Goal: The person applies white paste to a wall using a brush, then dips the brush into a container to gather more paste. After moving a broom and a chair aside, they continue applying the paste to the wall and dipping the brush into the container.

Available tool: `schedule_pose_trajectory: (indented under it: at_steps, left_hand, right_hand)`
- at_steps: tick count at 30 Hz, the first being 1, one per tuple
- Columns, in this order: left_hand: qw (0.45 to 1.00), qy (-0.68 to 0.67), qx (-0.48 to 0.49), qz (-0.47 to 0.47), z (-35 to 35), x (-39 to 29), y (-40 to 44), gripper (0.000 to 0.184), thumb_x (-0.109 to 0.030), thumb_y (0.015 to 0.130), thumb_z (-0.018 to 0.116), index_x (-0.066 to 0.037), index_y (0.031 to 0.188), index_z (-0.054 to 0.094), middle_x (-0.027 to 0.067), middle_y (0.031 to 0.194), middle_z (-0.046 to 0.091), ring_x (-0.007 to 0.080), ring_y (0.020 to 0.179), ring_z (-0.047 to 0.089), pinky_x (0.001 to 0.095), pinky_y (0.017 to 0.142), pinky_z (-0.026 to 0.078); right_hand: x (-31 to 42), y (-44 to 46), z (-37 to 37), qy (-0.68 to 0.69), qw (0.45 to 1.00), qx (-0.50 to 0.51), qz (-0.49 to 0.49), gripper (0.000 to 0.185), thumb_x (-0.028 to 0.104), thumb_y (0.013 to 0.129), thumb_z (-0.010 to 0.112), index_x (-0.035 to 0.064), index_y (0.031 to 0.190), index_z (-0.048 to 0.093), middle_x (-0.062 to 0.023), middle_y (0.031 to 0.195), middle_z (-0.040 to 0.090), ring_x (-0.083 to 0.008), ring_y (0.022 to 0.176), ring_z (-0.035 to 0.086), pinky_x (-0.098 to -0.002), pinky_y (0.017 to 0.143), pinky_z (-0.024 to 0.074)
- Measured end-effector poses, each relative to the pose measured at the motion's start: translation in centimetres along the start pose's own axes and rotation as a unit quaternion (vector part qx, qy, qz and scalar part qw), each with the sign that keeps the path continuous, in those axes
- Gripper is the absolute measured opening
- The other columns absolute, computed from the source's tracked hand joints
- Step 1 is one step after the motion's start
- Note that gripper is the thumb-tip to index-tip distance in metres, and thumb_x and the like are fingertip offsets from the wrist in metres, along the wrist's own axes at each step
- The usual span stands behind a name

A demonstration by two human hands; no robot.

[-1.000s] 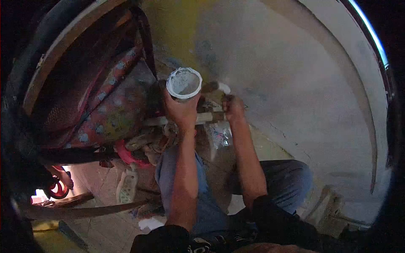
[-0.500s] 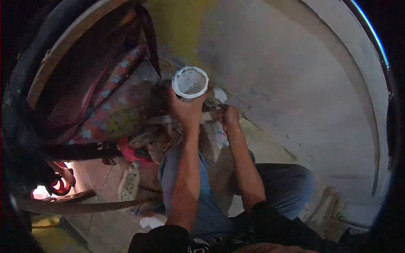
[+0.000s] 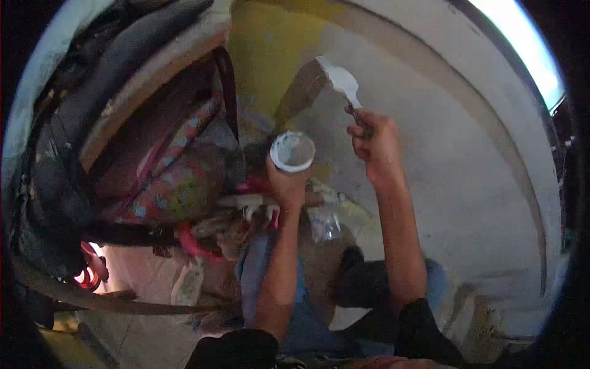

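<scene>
My left hand [image 3: 287, 184] is wrapped round a white tub [image 3: 292, 152], whose open top faces me and whose inside is smeared with white. To the right and higher up, my right hand [image 3: 381, 144] grips the dark handle of a putty knife [image 3: 343, 80]. Its broad blade looks coated in white and points up and left, close to the wall [image 3: 442, 154]. Whether the blade touches the wall I cannot tell. The wall is pale grey, with a yellow patch [image 3: 264, 55] left of the blade.
At left is a curved wooden frame [image 3: 160, 80] with patterned cloth [image 3: 178, 178] under it. A pink-red item [image 3: 195, 241] and a clear plastic bag [image 3: 326, 224] lie beside my legs. A long bar [image 3: 160, 309] crosses the tiled floor at lower left.
My right hand has risen from beside the tub to the wall with the putty knife. The view has shifted, and the tub now appears slightly lower and further right.
</scene>
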State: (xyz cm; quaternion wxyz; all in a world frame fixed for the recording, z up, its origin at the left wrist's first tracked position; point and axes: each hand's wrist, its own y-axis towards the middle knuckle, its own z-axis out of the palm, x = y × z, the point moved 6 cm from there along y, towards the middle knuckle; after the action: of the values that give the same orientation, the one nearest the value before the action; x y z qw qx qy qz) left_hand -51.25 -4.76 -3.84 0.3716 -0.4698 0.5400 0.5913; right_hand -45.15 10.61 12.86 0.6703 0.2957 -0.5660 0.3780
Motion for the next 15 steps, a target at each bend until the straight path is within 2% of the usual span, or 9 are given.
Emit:
schedule_pose_trajectory:
  at_steps: [4, 7, 9, 11, 13, 15]
  left_hand:
    - [1.000, -0.015, -0.008, -0.018, 0.4, -0.6, -0.1, 0.067, -0.016, 0.065, 0.087, -0.004, 0.121, 0.053, 0.0130, 0.119, 0.062, 0.0287, 0.112, 0.059, 0.0415, 0.095, 0.045]
    - [0.999, -0.024, -0.019, -0.026, -0.1, -0.6, -0.2, 0.067, -0.015, 0.064, 0.087, -0.004, 0.121, 0.054, 0.0127, 0.118, 0.063, 0.0284, 0.110, 0.060, 0.0413, 0.095, 0.045]
    - [0.998, -0.039, -0.027, -0.030, -0.3, -1.4, 0.0, 0.068, -0.016, 0.064, 0.088, -0.004, 0.121, 0.054, 0.0127, 0.118, 0.063, 0.0285, 0.110, 0.060, 0.0413, 0.095, 0.045]
    - [0.994, -0.098, -0.020, -0.052, -0.5, -2.1, 0.2, 0.072, -0.011, 0.062, 0.087, -0.002, 0.123, 0.051, 0.0153, 0.121, 0.060, 0.0296, 0.112, 0.059, 0.0400, 0.097, 0.044]
    - [0.995, -0.086, -0.031, -0.036, -0.9, -1.6, 0.6, 0.073, -0.012, 0.062, 0.088, -0.002, 0.124, 0.050, 0.0151, 0.122, 0.060, 0.0298, 0.112, 0.059, 0.0402, 0.097, 0.044]
    - [0.997, -0.066, -0.041, -0.020, -1.1, -1.2, 0.2, 0.073, -0.013, 0.063, 0.088, -0.002, 0.125, 0.050, 0.0148, 0.122, 0.060, 0.0301, 0.113, 0.058, 0.0405, 0.097, 0.044]
  right_hand:
    - [3.0, -2.3, 0.6, 0.021, 0.997, 0.004, -0.069, 0.023, 0.021, 0.096, 0.053, 0.0003, 0.103, 0.060, -0.0001, 0.065, 0.051, -0.0065, 0.047, 0.041, -0.0234, 0.042, 0.0283]
    - [1.0, -1.8, -0.1, 0.034, 0.994, -0.027, -0.100, 0.022, 0.023, 0.097, 0.055, 0.0013, 0.101, 0.059, -0.0003, 0.065, 0.052, -0.0074, 0.047, 0.042, -0.0240, 0.043, 0.0296]
    - [-2.6, -1.1, -1.4, -0.044, 0.990, -0.118, -0.062, 0.024, 0.023, 0.098, 0.055, -0.0002, 0.097, 0.059, -0.0009, 0.064, 0.052, -0.0083, 0.048, 0.044, -0.0257, 0.043, 0.0314]
    - [-8.3, -0.8, -2.7, -0.036, 0.989, -0.143, -0.020, 0.021, 0.021, 0.096, 0.056, 0.0021, 0.089, 0.059, -0.0039, 0.063, 0.054, -0.0108, 0.044, 0.046, -0.0274, 0.040, 0.0321]
    - [-16.1, 1.1, -5.3, -0.173, 0.972, -0.155, -0.021, 0.021, 0.020, 0.094, 0.056, 0.0007, 0.085, 0.060, -0.0067, 0.064, 0.057, -0.0140, 0.046, 0.050, -0.0300, 0.040, 0.0349]
    - [-20.4, 0.6, -5.7, -0.113, 0.979, -0.151, 0.073, 0.022, 0.018, 0.093, 0.057, -0.0008, 0.083, 0.061, -0.0093, 0.065, 0.058, -0.0163, 0.046, 0.052, -0.0320, 0.041, 0.0362]
